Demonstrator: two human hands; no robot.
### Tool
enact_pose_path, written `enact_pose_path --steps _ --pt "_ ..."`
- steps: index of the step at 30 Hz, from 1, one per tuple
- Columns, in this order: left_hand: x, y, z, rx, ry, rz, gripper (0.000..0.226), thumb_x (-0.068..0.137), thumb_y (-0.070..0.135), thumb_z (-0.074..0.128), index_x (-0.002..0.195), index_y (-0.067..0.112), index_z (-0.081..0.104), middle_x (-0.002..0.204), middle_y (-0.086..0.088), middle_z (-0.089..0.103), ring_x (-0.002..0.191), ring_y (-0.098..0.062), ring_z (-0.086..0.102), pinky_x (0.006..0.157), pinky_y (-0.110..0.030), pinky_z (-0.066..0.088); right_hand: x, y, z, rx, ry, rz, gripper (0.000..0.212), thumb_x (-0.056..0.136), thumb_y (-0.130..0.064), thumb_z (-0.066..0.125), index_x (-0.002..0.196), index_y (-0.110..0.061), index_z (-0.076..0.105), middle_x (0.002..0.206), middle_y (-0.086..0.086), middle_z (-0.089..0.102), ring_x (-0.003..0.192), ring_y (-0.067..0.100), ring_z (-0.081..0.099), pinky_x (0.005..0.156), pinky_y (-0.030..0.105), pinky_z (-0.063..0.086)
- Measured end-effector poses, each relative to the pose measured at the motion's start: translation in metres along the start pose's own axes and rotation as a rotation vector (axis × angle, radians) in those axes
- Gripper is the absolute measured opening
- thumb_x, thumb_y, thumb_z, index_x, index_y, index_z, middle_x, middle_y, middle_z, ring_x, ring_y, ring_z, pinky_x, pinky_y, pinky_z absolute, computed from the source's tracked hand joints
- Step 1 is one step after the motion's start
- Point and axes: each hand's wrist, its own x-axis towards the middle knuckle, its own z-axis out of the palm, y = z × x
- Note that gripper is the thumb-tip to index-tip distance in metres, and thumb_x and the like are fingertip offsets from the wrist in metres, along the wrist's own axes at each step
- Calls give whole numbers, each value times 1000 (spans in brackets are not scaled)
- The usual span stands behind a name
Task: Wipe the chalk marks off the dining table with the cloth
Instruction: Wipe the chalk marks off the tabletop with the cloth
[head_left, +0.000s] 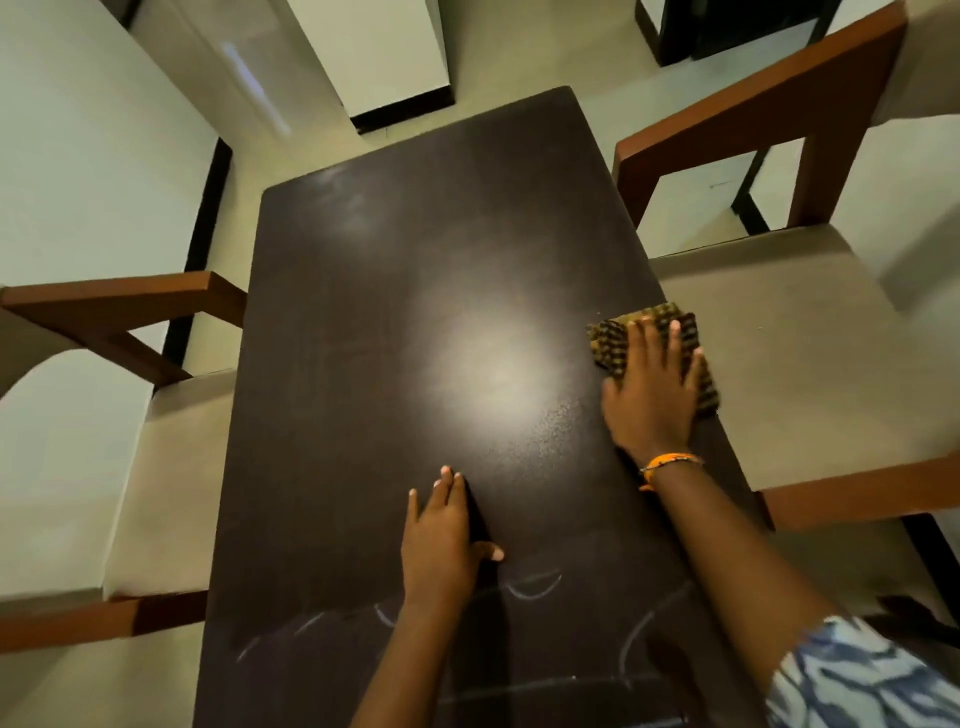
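Right hand (652, 389) flat, fingers spread, pressing the cloth (655, 351) at the dining table (363, 312) right edge, left hand (441, 545) open bracing; best sweep firmly toward the near-edge chalk marks (535, 587).

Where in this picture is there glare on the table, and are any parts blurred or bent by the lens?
Head view: a bright patch of glare sits mid-table, with a fainter one toward the far end; the chalk marks near the left hand stay readable; the chairs and walls at the edges look smeared and bowed by the wide-angle lens; the right hand on the cloth is slightly soft.
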Motion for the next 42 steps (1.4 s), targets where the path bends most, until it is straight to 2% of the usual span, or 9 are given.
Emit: enact_pose_path --steps 2,7,10,18,21,29,33,38,42 --pt "4 -1 -2 54 2 16 102 68 42 74 147 11 18 157 -6 17 144 -15 16 118 -35 -2 -14 -36 12 11 -16 -23 74 80 -31 54 146 -11 26 156 12 25 146 33 11 116 53 1" --pt "6 0 -7 105 -37 16 102 67 45 73 146 12 19 156 -5 19 144 -13 17 118 -37 0 -32 -115 44 31 -301 -592 67 87 -32 46 148 -19 20 158 2 18 148 25 2 117 49 -1" --pt "5 -2 -6 110 -25 18 101 69 46 71 147 13 16 157 -4 16 144 -13 17 118 -36 0 -1 -108 44 11 -298 -702 66 86 -33 48 147 -23 24 158 -3 21 147 21 7 117 46 4" --pt "3 -5 0 62 14 33 102 69 47 71 147 12 15 157 -3 14 145 -13 13 118 -33 -3 76 18 -1 22 -21 -154 60 85 -21 51 142 -17 33 154 5 30 145 29 17 115 54 14" --pt "4 -3 0 41 5 36 101 70 43 73 147 10 16 157 -6 14 145 -16 14 118 -33 -3 55 19 -3 -8 -4 -39 61 86 -23 51 144 -16 31 154 7 29 145 31 16 115 55 13" --pt "-11 -12 2 -89 28 67 94 76 38 69 147 12 14 158 -4 12 145 -18 11 118 -39 -2 -93 -91 32 27 -205 -412 65 86 -31 46 146 -19 26 157 2 24 147 28 11 117 51 4" --pt "-55 -29 16 -94 53 110 84 85 40 57 148 17 7 159 1 5 146 -17 3 117 -37 -6 -120 -60 16 -5 -309 -655 71 81 -34 46 147 -26 22 158 -6 19 147 20 7 118 44 2" --pt "-82 -43 26 -72 39 181 94 83 44 59 147 20 -5 158 5 -6 144 -15 -12 112 -34 -17 -88 30 -24 -53 -140 -241 72 80 -25 57 146 -22 28 156 0 26 146 22 14 117 45 9" --pt "-94 -53 28 -31 1 181 96 83 42 61 147 16 -6 158 2 -7 145 -17 -11 112 -37 -16 -104 16 -26 -34 -69 16 67 85 -23 55 145 -15 28 155 6 26 146 27 13 116 50 8"
